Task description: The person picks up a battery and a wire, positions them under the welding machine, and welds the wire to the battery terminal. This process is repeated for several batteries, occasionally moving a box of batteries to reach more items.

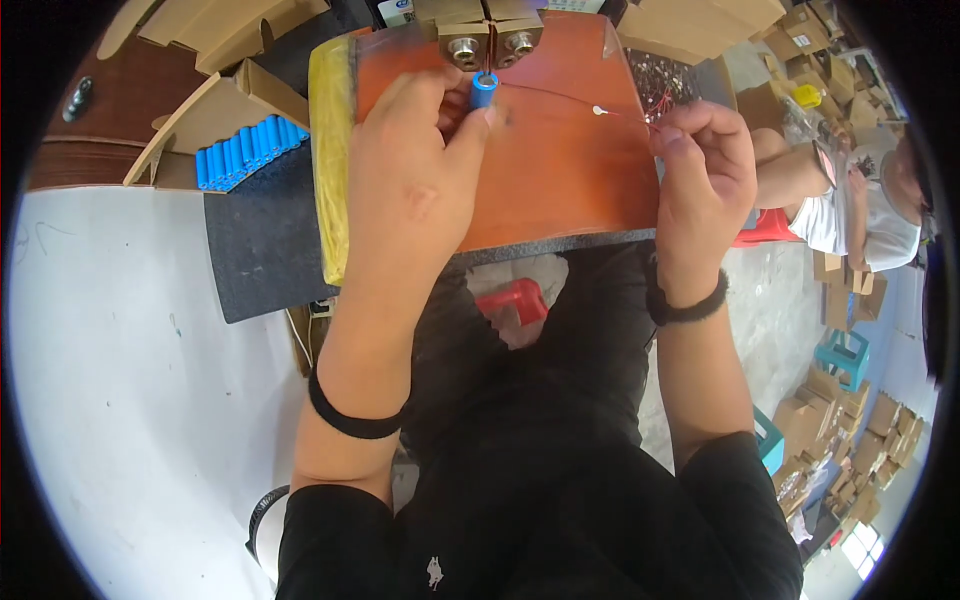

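Note:
My left hand point(420, 160) grips a blue cylindrical battery cell point(484, 92) between thumb and fingers. The cell's top end touches or nearly touches the thin electrode tips of a spot welder point(490, 42) at the far edge of the work surface. A thin red wire point(555, 96) runs from near the cell toward the right, with a small pale round tab point(599, 110) along it. My right hand point(705, 165) pinches the wire's right end between thumb and forefinger, above the orange-brown board point(570, 180).
On the left an open cardboard box point(180, 135) holds several blue cells point(250, 152). A yellow-wrapped strip point(333, 170) edges the board. At the back right lies a pile of wires point(660, 85). A seated person point(850, 205) is farther right, near stacked cartons point(820, 420).

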Demonstrator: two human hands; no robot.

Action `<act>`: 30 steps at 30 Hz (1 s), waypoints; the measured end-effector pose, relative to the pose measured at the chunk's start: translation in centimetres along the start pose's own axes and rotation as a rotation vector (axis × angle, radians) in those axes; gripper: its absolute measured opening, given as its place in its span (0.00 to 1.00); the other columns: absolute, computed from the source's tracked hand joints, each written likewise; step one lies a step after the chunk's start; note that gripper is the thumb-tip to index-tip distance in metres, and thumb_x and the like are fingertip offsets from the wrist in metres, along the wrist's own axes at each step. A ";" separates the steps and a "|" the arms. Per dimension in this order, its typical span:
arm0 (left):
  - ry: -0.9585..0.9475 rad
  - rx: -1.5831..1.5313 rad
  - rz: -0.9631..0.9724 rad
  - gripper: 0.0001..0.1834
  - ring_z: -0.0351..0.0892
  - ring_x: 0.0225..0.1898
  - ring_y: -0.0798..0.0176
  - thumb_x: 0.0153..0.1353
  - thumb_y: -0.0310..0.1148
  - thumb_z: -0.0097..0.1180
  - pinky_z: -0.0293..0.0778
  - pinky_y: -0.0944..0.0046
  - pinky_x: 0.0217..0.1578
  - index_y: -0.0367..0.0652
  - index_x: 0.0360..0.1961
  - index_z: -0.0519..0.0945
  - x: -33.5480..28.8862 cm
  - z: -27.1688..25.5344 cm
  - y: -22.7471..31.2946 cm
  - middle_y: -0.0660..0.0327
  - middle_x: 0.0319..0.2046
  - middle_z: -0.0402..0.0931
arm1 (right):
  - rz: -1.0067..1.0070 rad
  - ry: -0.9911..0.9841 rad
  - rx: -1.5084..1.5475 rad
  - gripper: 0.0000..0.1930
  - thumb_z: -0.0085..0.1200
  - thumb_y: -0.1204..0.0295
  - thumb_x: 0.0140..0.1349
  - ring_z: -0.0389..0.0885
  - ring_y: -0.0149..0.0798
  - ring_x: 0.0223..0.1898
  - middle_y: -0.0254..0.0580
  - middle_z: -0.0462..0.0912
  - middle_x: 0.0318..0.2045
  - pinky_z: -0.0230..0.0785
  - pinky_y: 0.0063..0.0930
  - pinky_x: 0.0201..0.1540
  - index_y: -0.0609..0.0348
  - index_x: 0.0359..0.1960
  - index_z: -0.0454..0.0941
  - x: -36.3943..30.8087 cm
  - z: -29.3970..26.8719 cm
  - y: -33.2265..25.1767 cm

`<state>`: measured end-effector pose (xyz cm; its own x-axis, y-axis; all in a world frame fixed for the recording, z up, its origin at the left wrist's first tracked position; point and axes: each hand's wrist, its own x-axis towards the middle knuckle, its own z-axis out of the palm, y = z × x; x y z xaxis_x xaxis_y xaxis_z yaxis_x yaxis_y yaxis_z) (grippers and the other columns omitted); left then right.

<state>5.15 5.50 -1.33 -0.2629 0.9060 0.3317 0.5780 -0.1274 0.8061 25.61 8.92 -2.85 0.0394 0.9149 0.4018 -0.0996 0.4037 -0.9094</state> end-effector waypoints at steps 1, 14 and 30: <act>0.002 -0.013 -0.003 0.14 0.84 0.32 0.55 0.56 0.26 0.65 0.78 0.60 0.37 0.31 0.43 0.79 0.0 0.1 -0.1 0.51 0.34 0.82 | -0.010 -0.002 -0.008 0.07 0.49 0.86 0.62 0.76 0.27 0.38 0.37 0.78 0.35 0.69 0.20 0.44 0.66 0.41 0.73 0.0 0.0 0.0; -0.003 0.016 0.006 0.14 0.84 0.33 0.55 0.57 0.28 0.65 0.78 0.59 0.37 0.32 0.42 0.80 0.1 0.0 -0.1 0.51 0.33 0.82 | -0.039 0.002 -0.008 0.07 0.53 0.85 0.61 0.76 0.21 0.32 0.31 0.79 0.32 0.69 0.15 0.37 0.63 0.40 0.76 0.2 0.3 -0.1; -0.192 -0.153 -0.186 0.18 0.76 0.25 0.66 0.57 0.31 0.65 0.72 0.65 0.32 0.39 0.48 0.77 -1.3 -1.5 0.9 0.58 0.26 0.80 | -0.059 -0.167 0.092 0.10 0.52 0.83 0.63 0.75 0.26 0.38 0.35 0.78 0.38 0.68 0.18 0.42 0.64 0.46 0.74 1.3 2.4 -1.4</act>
<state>4.84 3.63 -0.29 -0.1942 0.9773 0.0848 0.4072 0.0016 0.9134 23.42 9.51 -0.83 -0.1164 0.8730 0.4736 -0.1925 0.4479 -0.8731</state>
